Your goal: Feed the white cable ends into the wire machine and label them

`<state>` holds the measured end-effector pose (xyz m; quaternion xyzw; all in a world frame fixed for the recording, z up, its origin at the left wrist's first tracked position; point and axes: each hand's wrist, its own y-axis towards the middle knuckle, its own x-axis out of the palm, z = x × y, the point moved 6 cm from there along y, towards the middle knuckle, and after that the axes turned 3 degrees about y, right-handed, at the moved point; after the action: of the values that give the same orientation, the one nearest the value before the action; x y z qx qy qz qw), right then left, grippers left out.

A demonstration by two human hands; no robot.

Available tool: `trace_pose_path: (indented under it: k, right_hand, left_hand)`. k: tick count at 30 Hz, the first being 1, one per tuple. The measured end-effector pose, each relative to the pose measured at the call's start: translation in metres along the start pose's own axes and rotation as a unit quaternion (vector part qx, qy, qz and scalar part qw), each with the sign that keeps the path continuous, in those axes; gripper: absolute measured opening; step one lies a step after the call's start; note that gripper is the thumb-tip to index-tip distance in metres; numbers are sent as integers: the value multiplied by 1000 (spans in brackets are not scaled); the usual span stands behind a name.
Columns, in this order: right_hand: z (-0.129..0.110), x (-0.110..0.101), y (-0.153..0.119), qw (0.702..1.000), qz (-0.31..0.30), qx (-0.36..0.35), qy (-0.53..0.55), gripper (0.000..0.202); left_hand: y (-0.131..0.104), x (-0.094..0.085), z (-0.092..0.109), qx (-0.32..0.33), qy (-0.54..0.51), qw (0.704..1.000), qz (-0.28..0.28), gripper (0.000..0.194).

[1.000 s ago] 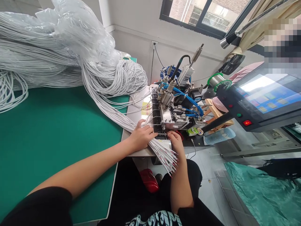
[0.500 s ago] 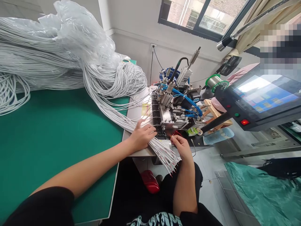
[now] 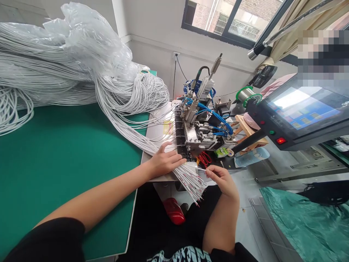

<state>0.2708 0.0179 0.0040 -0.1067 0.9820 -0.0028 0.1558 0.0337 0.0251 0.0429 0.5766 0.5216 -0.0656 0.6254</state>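
A bundle of thin white cables (image 3: 122, 129) runs from the heap on the table to my hands, its reddish-marked ends fanned out over the edge above my lap. My left hand (image 3: 167, 160) lies over this bundle with fingers stretched and thumb apart, close to the machine's black slotted strip (image 3: 180, 133). My right hand (image 3: 222, 178) is closed, thumb and fingertips pinching one white cable (image 3: 201, 169) drawn to the right of the bundle. Beside my hands stands a metal bench machine (image 3: 197, 127) with blue air tubes; several single cables lead into its strip.
Plastic film (image 3: 95, 40) covers part of the cable heap on the green table (image 3: 68, 153). A control screen (image 3: 302, 109) juts in at right, near a solder wire spool (image 3: 247, 96). Red-handled scissors (image 3: 204, 158) lie beside the machine. Another person is partly visible behind the screen.
My right hand has moved right and slightly down from the machine's front, and a white cable now stretches from its fingertips. My left hand has shifted slightly right, its fingers reaching out more.
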Motion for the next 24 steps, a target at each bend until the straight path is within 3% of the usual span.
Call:
trace_pose_path:
  k: [3, 11, 16, 24]
  right_hand:
    - [5, -1, 8, 996, 79, -6, 41, 24]
    - [12, 26, 32, 969, 174, -9, 177, 26]
    - [7, 39, 39, 964, 176, -5, 200, 31]
    - [8, 37, 43, 965, 121, 10, 232, 33]
  left_hand:
    - [-2, 0, 3, 24, -2, 1000, 8, 22]
    - [-5, 4, 3, 23, -3, 1000, 21, 13]
    - [-4, 12, 2, 2, -8, 999, -34, 18]
    - [-2, 17, -2, -24, -14, 998, -62, 14]
